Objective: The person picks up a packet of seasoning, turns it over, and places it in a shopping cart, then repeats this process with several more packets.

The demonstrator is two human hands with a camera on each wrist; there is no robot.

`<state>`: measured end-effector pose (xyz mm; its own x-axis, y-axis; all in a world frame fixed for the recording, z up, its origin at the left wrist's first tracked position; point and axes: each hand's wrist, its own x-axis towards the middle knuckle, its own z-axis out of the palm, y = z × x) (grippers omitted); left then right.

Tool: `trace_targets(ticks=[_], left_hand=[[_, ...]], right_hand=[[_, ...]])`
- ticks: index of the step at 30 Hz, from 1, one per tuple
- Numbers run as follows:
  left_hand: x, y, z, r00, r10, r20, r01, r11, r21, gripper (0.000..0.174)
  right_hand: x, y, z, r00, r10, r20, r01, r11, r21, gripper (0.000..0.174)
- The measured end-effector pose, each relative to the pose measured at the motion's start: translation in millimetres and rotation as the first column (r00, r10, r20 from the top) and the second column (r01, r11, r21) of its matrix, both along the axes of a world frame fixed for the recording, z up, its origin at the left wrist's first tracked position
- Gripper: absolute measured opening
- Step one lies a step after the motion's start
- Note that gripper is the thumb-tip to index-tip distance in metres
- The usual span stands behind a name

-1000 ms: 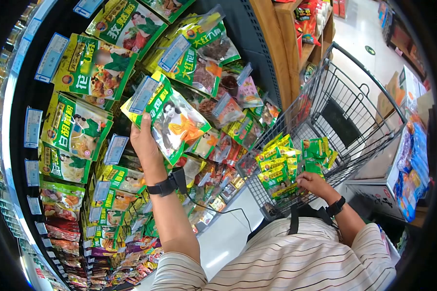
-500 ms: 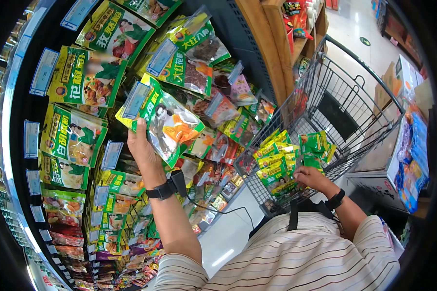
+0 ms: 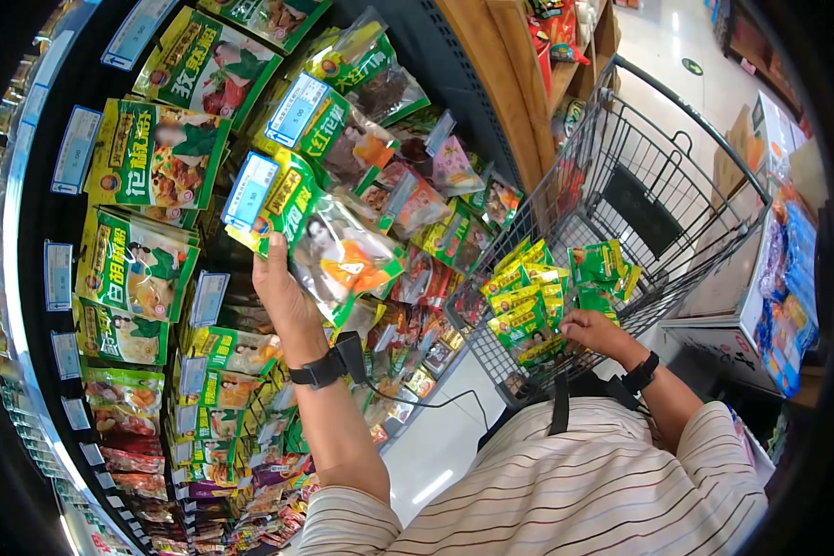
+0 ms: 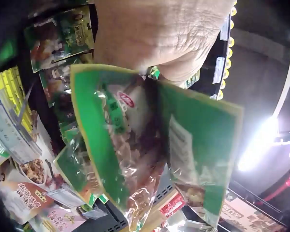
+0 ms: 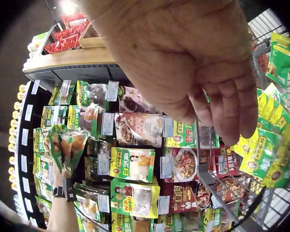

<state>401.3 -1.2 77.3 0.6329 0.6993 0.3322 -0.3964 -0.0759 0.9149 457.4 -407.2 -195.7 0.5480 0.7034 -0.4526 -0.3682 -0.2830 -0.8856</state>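
Observation:
My left hand [image 3: 292, 301] pinches a green-and-yellow seasoning packet [image 3: 343, 255] by its near edge, thumb on the front and fingers hidden behind. A blue-and-white price tag [image 3: 250, 190] overlaps the packet's upper left corner. From the left wrist view, the green back [image 4: 198, 130] looks bent along a dark middle crease; whether it is one packet or two, I cannot tell. Beside yellow-and-green packets [image 3: 526, 301] at the near side of the cart is my right hand [image 3: 607, 338], its fingers loosely bent. The right wrist view shows those fingers [image 5: 229, 104] hanging with nothing visible in them.
Hanging packets [image 3: 162, 153] with price tags fill the shelf on the left. The wire cart [image 3: 704, 120] stands at the right, against a wooden shelf end [image 3: 491, 74]. White boxes [image 3: 713, 343] and blue bags [image 3: 783, 287] lie beyond it. A cable hangs from the left wrist.
The held packet has tilted and creased more, and its neighbouring tag faces the head camera more squarely. Shelf and cart have shifted slightly in view. My right hand stays by the cart packets.

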Motion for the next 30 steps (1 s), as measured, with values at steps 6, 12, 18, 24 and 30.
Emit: trace_targets(ticks=[6, 12, 18, 24, 30], left_hand=[[-19, -11, -18, 0.995, -0.016, -0.095, 0.017, 1.0, 0.012, 0.033], [-37, -64, -58, 0.947, -0.156, -0.282, 0.139, 0.987, -0.08, 0.034], [-42, -118, -144, 0.604, -0.318, -0.73, 0.404, 0.912, -0.064, 0.024], [-12, -175, -206, 0.576, -0.299, -0.761, 0.722, 0.622, 0.302, 0.017], [7, -206, -237, 0.55, -0.372, -0.748, 0.798, 0.499, 0.338, 0.02]], right_hand=[[-2, 0, -1, 1.0, -0.012, -0.013, 0.012, 1.0, 0.013, 0.022], [8, -5, -15, 0.991, -0.02, 0.13, 0.01, 0.997, 0.08, 0.026], [20, -5, 63, 0.938, -0.141, 0.318, 0.096, 0.984, 0.153, 0.059], [30, -7, 53, 0.625, 0.105, 0.773, -0.093, 0.994, -0.059, 0.062], [30, -18, 26, 0.532, 0.191, 0.825, -0.046, 0.979, -0.196, 0.018]])
